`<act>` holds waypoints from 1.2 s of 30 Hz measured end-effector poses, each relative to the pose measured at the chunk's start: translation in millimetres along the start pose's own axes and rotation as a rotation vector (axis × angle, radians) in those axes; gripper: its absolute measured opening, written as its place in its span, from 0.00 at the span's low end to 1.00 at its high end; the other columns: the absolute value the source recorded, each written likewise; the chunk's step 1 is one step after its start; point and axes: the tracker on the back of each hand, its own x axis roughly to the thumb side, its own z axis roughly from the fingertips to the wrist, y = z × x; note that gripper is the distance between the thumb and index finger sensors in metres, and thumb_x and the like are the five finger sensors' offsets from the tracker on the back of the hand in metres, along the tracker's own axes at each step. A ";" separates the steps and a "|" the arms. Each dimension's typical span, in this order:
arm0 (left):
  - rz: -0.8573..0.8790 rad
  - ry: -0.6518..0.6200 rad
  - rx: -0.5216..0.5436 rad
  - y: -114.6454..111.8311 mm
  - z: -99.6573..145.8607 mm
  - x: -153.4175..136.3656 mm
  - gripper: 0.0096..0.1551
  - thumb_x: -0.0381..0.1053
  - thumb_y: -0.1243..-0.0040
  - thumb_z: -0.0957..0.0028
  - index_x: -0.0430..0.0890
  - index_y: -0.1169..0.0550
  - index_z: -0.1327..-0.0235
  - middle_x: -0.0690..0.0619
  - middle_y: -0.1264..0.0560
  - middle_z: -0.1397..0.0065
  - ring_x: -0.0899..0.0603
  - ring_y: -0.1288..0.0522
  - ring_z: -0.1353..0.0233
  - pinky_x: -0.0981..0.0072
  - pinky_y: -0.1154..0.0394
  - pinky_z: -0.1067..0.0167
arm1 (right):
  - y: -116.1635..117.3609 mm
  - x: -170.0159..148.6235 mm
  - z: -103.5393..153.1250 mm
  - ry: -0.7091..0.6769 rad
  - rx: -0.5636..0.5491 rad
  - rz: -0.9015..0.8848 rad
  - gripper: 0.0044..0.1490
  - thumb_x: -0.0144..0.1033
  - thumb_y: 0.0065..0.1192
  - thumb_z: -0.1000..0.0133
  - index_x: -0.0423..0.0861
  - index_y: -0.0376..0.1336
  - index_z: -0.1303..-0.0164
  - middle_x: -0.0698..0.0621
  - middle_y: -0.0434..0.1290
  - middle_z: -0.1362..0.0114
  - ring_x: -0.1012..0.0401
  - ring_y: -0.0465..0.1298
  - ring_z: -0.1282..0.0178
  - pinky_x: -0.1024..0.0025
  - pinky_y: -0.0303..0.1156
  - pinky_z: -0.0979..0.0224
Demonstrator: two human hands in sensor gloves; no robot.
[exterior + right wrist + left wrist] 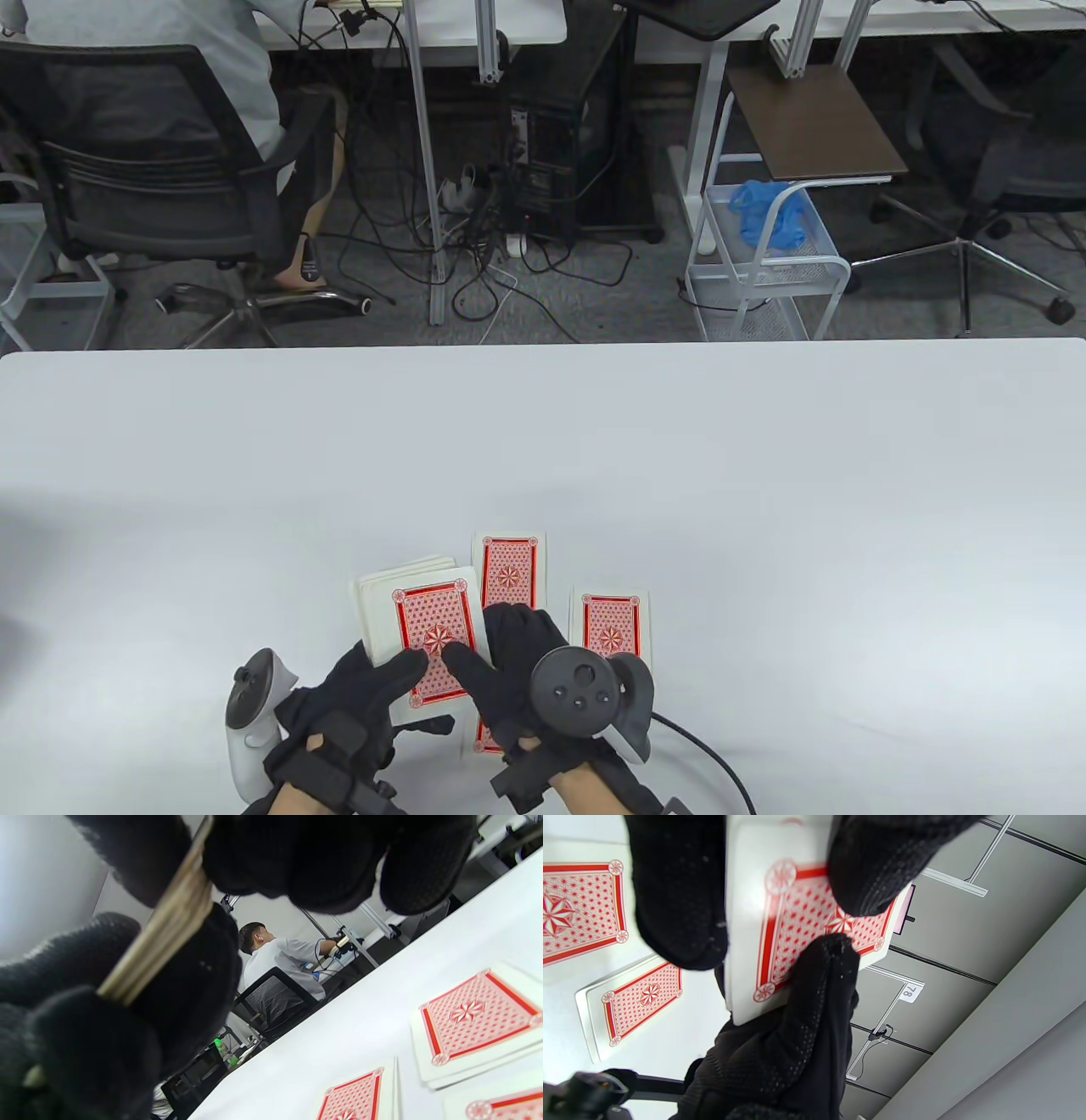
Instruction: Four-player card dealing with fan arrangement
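A deck of red-backed cards (416,607) is held just above the white table (543,441) near its front edge. My left hand (399,671) grips the deck from below and from the left. My right hand (484,654) pinches the deck's right side, with its thumb on the top card. The deck fills the left wrist view (797,921), and its edge shows between gloved fingers in the right wrist view (169,921). Three face-down lots lie on the table: one beyond the right hand (509,564), one to its right (612,624), and one partly hidden under it (479,739).
The table stretches bare to its far edge (543,341). A cable (704,747) runs from the right tracker across the table's front right. Beyond the table are office chairs, a computer tower and a wire cart (764,263).
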 end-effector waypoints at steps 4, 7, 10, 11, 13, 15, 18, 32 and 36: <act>0.033 0.003 0.003 5.3 -1.1 0.2 0.31 0.52 0.32 0.43 0.48 0.26 0.27 0.50 0.18 0.27 0.37 0.11 0.36 0.54 0.09 0.53 | -4.8 -23.4 -8.4 0.075 0.087 -0.318 0.25 0.42 0.58 0.35 0.39 0.72 0.37 0.44 0.81 0.41 0.45 0.79 0.42 0.34 0.72 0.36; -0.030 -0.014 0.085 11.4 2.3 6.8 0.31 0.52 0.33 0.43 0.48 0.26 0.26 0.50 0.18 0.27 0.37 0.11 0.36 0.54 0.09 0.52 | -9.9 -39.5 -14.1 0.189 0.035 -0.510 0.29 0.43 0.44 0.30 0.37 0.71 0.38 0.40 0.79 0.39 0.40 0.76 0.41 0.30 0.68 0.35; -0.155 -0.052 0.244 25.0 9.0 18.3 0.30 0.52 0.33 0.42 0.48 0.26 0.27 0.49 0.18 0.28 0.37 0.11 0.36 0.54 0.09 0.53 | -16.0 -55.0 -25.7 0.280 -0.106 -0.362 0.27 0.45 0.43 0.30 0.40 0.72 0.51 0.39 0.77 0.41 0.38 0.73 0.40 0.28 0.66 0.36; -0.188 -0.064 0.287 30.1 11.5 22.0 0.30 0.52 0.33 0.43 0.48 0.26 0.27 0.49 0.17 0.28 0.37 0.11 0.36 0.55 0.09 0.53 | -15.9 -61.5 -32.7 0.323 -0.105 -0.272 0.25 0.45 0.46 0.31 0.40 0.72 0.52 0.38 0.75 0.39 0.38 0.72 0.39 0.28 0.66 0.35; -0.191 -0.080 0.321 36.4 14.5 25.4 0.30 0.52 0.33 0.43 0.48 0.26 0.27 0.49 0.17 0.28 0.36 0.11 0.37 0.54 0.09 0.53 | -11.5 -70.5 -45.8 0.394 -0.050 -0.132 0.22 0.45 0.57 0.34 0.39 0.73 0.50 0.36 0.71 0.33 0.36 0.69 0.35 0.27 0.64 0.34; -0.168 -0.093 0.335 39.8 16.0 27.1 0.30 0.52 0.34 0.43 0.48 0.26 0.27 0.49 0.17 0.28 0.36 0.11 0.36 0.54 0.09 0.53 | -2.0 -77.5 -59.8 0.427 0.047 0.017 0.24 0.45 0.62 0.35 0.38 0.73 0.44 0.33 0.65 0.27 0.34 0.64 0.31 0.26 0.61 0.32; -0.160 -0.096 0.324 38.5 16.2 27.6 0.30 0.52 0.33 0.43 0.48 0.25 0.27 0.49 0.17 0.28 0.36 0.11 0.37 0.53 0.09 0.53 | 15.4 -83.9 -76.8 0.469 0.126 0.290 0.25 0.44 0.65 0.37 0.37 0.74 0.42 0.32 0.63 0.26 0.32 0.63 0.29 0.24 0.59 0.32; -0.209 -0.044 0.243 28.8 7.0 18.2 0.30 0.52 0.33 0.43 0.49 0.25 0.27 0.49 0.17 0.28 0.36 0.11 0.37 0.53 0.09 0.53 | 23.7 -29.2 -71.4 0.141 0.046 0.382 0.35 0.47 0.43 0.35 0.37 0.72 0.36 0.38 0.80 0.39 0.45 0.83 0.54 0.43 0.78 0.53; -0.161 -0.024 0.169 13.6 0.6 10.4 0.30 0.52 0.32 0.44 0.49 0.24 0.28 0.49 0.16 0.30 0.36 0.10 0.38 0.54 0.09 0.54 | 16.0 3.5 -32.7 -0.003 0.051 0.233 0.47 0.52 0.29 0.37 0.33 0.70 0.33 0.38 0.82 0.43 0.54 0.85 0.69 0.52 0.80 0.68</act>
